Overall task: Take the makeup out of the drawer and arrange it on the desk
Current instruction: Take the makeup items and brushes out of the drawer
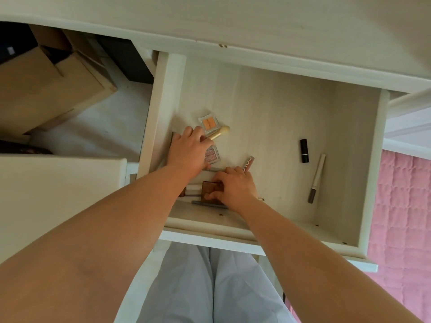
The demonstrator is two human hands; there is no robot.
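Both arms down into the open drawer (370,159). Right hand (235,186) at the near-left corner, fingers curled round a brown compact (211,191) — pinched at its edges. Left hand (187,150) further in, fingers bent over a gold-handled brush (219,133); grip unclear. Orange palette (207,123) just beyond. Black lipstick (304,150) and white pencil (316,178) well apart, right side — untouched.

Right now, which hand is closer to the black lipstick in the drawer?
The right hand. It sits on the brown compact, with bare drawer floor between it and the black lipstick. The left hand is further off, by the drawer's left wall, near the brush.
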